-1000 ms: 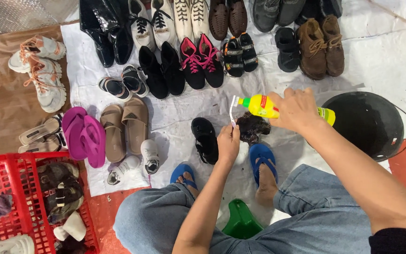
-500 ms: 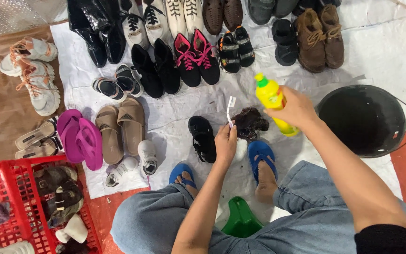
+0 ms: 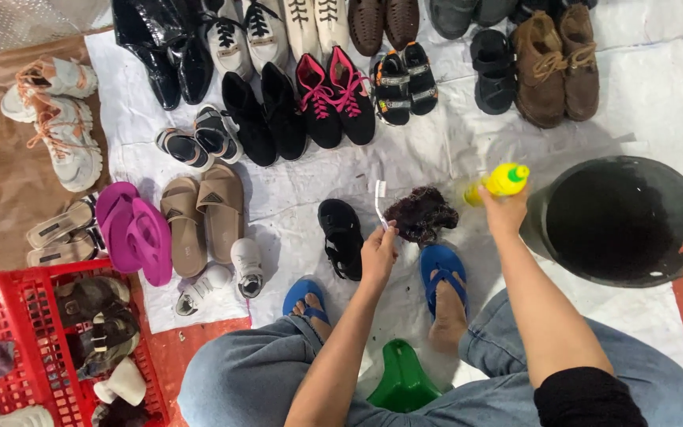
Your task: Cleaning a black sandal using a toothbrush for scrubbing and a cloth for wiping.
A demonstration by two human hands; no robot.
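My left hand [image 3: 378, 255] grips a white toothbrush [image 3: 381, 199] with its head pointing away from me, just left of a dark fuzzy shoe [image 3: 421, 214] lying on the white sheet. My right hand [image 3: 504, 213] holds a yellow squeeze bottle with a green cap [image 3: 501, 183], standing nearly upright between the fuzzy shoe and a black bucket [image 3: 624, 220]. A single black sandal [image 3: 341, 237] lies left of my left hand. My feet in blue slippers [image 3: 443, 275] rest on the sheet below the hands.
Rows of shoes cover the white sheet [image 3: 658, 87]: black and pink sneakers [image 3: 335, 95], brown boots [image 3: 556, 59], tan slides [image 3: 203, 217], magenta flip-flops [image 3: 134, 231]. A red crate [image 3: 5, 316] of shoes sits at lower left. A green stool [image 3: 403, 381] is between my legs.
My right hand swung the yellow bottle from lying sideways to upright and carried it right, toward the bucket. My left hand with the toothbrush barely moved.
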